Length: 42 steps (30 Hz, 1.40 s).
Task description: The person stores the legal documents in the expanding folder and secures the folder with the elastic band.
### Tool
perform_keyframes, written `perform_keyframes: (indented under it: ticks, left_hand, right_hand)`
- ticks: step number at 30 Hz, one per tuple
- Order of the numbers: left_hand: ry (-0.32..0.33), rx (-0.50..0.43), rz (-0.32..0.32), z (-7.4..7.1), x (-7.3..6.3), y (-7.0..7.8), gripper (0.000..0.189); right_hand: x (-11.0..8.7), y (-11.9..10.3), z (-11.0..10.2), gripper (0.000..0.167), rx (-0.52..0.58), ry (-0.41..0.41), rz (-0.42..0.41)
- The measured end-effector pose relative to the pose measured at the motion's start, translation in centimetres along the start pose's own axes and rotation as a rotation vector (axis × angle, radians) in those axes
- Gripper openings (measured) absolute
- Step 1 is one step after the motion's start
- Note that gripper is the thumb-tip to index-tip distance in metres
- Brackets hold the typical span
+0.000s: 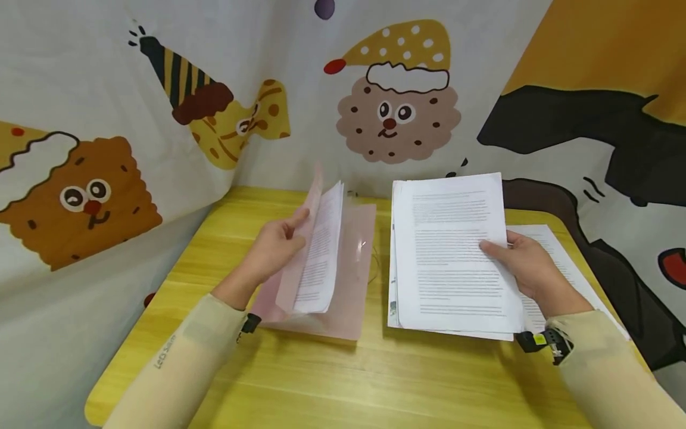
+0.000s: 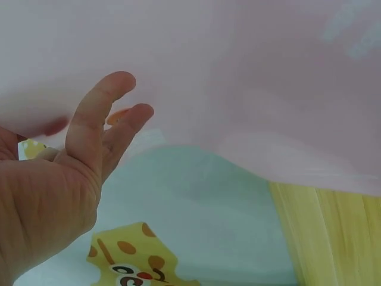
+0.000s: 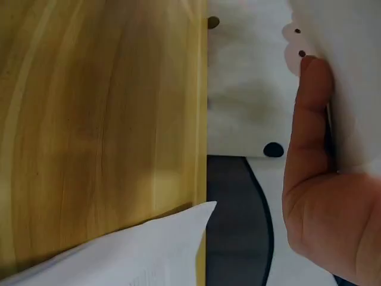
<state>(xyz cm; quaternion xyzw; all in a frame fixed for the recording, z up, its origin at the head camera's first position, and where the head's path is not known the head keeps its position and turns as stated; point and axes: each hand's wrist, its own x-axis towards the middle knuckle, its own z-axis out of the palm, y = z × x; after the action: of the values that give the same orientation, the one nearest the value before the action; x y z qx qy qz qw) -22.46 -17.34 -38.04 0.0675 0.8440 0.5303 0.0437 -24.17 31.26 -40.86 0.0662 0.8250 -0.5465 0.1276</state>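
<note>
A translucent pink folder point(image 1: 351, 298) stands partly open at the table's middle left, with printed sheets point(image 1: 324, 256) inside it. My left hand point(image 1: 273, 247) holds the folder's raised front cover between thumb and fingers; the left wrist view shows two bent fingers point(image 2: 98, 116) against the pink plastic. To the right, my right hand point(image 1: 530, 274) grips a stack of printed papers point(image 1: 455, 256) by its right edge, thumb on the front page. The stack is tilted up toward me. In the right wrist view, its fingers behind the stack are hidden.
More printed paper point(image 1: 552, 256) lies on the table's right side, partly behind the right hand. The yellow wooden table point(image 1: 343, 381) meets a patterned cloth point(image 1: 289, 36) at the back and sides. A small device sits on each wrist.
</note>
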Motion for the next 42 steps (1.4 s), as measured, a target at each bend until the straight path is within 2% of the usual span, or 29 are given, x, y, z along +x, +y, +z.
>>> perform_keyframes:
  ticks: [5, 8, 14, 19, 23, 25, 27, 29, 31, 36, 42]
  left_hand:
    - [0.017, 0.021, 0.032, 0.6, 0.1, -0.1, 0.060]
    - [0.021, 0.036, 0.061, 1.1, 0.2, -0.1, 0.060]
    - [-0.002, 0.072, 0.092, 2.3, 0.4, 0.2, 0.062]
    - [-0.027, 0.095, 0.082, 2.9, 0.3, 0.4, 0.063]
    - [-0.041, 0.109, 0.053, 3.2, 0.3, 0.5, 0.065]
    - [-0.048, 0.107, 0.045, 3.1, 0.3, 0.6, 0.065]
    - [-0.050, 0.100, 0.040, 3.1, 0.3, 0.7, 0.065]
    - [-0.053, 0.092, 0.040, 3.0, 0.4, 0.7, 0.066]
    - [-0.050, 0.086, 0.040, 2.9, 0.4, 0.8, 0.066]
    - [-0.057, 0.102, 0.046, 3.0, 0.4, 0.8, 0.066]
    - [-0.050, 0.136, 0.046, 3.2, 0.4, 1.1, 0.066]
  right_hand:
    - [-1.3, -0.4, 0.8, 0.076, 0.092, -0.151, 0.011]
    - [-1.5, -0.3, 1.9, 0.075, 0.101, -0.231, 0.023]
    - [-1.1, -0.1, 3.7, 0.076, 0.076, -0.284, 0.018]
    - [-0.1, -0.9, 5.9, 0.086, 0.024, -0.225, 0.003]
    - [0.2, -1.3, 7.3, 0.093, -0.029, -0.154, -0.112]
    - [0.1, -1.2, 7.7, 0.084, -0.083, -0.134, -0.175]
    - [0.1, -1.0, 8.0, 0.066, -0.125, -0.124, -0.206]
    - [0.1, -0.9, 8.2, 0.047, -0.135, -0.119, -0.200]
    - [0.1, -0.9, 8.5, 0.038, -0.103, -0.127, -0.180]
    - [0.0, -1.1, 9.2, 0.044, -0.037, -0.130, -0.186]
    - [-0.3, -1.5, 9.7, 0.058, -0.098, -0.124, -0.226]
